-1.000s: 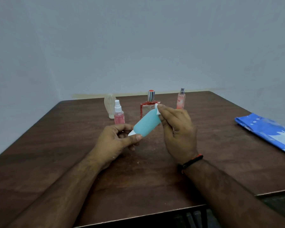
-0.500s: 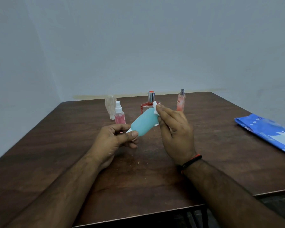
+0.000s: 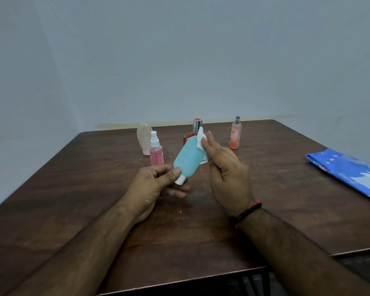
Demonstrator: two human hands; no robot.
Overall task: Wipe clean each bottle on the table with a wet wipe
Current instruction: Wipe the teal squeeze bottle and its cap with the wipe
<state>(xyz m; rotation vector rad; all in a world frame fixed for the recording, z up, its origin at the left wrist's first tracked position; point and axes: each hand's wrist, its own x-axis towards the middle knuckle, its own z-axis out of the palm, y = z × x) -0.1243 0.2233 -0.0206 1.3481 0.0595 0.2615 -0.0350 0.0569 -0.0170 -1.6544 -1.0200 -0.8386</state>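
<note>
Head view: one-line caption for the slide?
Left hand holds a teal bottle by its cap end while the right hand presses a white wipe to its base.

A dark brown wooden tabletop (image 3: 73, 189) fills the lower half of the view, its grain running in long streaks and its surface dotted with pale crumbs or dust. Its near edge (image 3: 179, 280) shows a thin lighter lip, and beneath it a dark frame or leg (image 3: 265, 283) is just visible, though too shadowed to make out clearly. The far edge sits close to a plain pale grey-blue wall (image 3: 179, 60). A second wall (image 3: 19, 92) of the same colour meets it at a corner on the left. A yellowish strip (image 3: 120, 125) runs along the foot of the back wall. The light is soft and even.
</note>
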